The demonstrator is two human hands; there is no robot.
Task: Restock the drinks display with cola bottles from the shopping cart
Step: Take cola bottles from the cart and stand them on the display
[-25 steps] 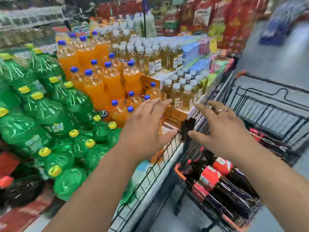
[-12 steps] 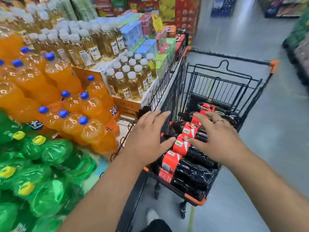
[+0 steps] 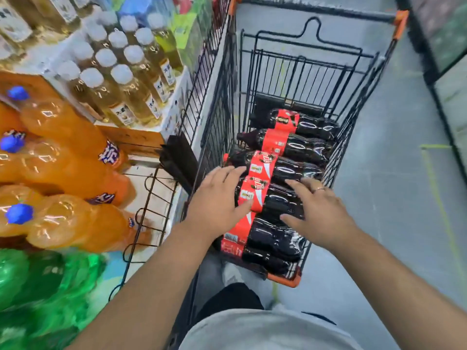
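Several dark cola bottles point(image 3: 290, 145) with red labels lie on their sides in a black wire shopping cart point(image 3: 353, 137) with orange corners. My left hand point(image 3: 217, 203) hovers with spread fingers over the neck end of one near cola bottle point(image 3: 275, 200). My right hand point(image 3: 321, 213), wearing a ring, reaches with spread fingers over the same bottle's body. Neither hand grips anything. The drinks display point(image 3: 151, 195) with its black wire edge stands left of the cart.
Orange soda bottles point(image 3: 65, 152) with blue caps, green bottles point(image 3: 40, 286) and pale yellow drinks point(image 3: 126, 79) with white caps fill the display. Grey floor with green tape lines lies right of the cart. Another rack point(image 3: 444, 46) stands at far right.
My view swung from the display down to the cart. Both hands moved down and now hover over the near cola bottles.
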